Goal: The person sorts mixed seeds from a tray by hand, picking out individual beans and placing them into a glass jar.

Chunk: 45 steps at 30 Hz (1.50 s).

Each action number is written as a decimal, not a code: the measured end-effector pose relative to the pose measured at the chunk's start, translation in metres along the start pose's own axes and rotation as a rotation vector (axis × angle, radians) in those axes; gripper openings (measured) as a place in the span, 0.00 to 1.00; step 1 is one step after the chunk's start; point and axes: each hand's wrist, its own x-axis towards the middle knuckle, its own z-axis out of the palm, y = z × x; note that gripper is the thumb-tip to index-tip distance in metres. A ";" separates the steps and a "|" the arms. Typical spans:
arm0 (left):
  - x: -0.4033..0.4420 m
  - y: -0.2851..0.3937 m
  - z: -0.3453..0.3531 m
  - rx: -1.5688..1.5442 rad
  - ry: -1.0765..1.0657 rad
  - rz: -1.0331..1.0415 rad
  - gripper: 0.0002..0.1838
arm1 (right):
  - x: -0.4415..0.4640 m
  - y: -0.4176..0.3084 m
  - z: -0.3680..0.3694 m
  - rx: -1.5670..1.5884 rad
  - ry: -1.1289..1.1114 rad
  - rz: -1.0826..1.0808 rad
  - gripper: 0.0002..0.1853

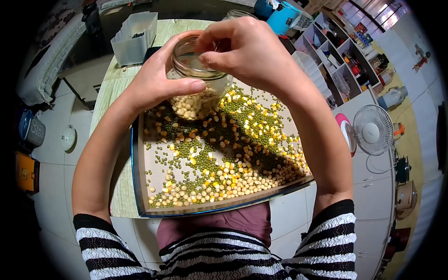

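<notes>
A clear glass jar [198, 88], partly filled with pale round soybeans [192, 106], stands over the far part of a shallow tray [224, 205]. My left hand [161, 77] wraps round the jar's neck from the left, thumb across the front. Above the jar's mouth is my right hand [233, 46], its fingers curled together at the rim; whether they hold anything is hidden. Spread across the tray are green mung beans [186, 154], yellow corn kernels [252, 122] and more soybeans [247, 182], the soybeans thickest along the near edge.
A translucent plastic container [135, 39] with some dark beans stands at the table's far left. Behind my right hand, another glass jar [240, 15] shows partly. A white fan [372, 129] and a shelf unit [338, 53] are to the right.
</notes>
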 end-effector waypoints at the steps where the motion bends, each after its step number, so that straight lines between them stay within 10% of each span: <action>1: 0.000 -0.001 0.001 -0.015 0.009 0.010 0.47 | -0.003 -0.001 0.000 -0.004 0.044 -0.040 0.09; 5: 0.000 0.006 0.001 0.003 -0.004 -0.031 0.46 | -0.043 -0.005 -0.015 0.127 0.136 0.032 0.05; 15: 0.000 0.002 0.000 0.016 0.000 -0.001 0.46 | -0.144 0.004 0.002 0.149 -0.508 0.302 0.11; 45: 0.000 0.004 -0.001 0.023 -0.003 0.001 0.45 | -0.148 0.013 0.012 0.082 -0.473 0.184 0.09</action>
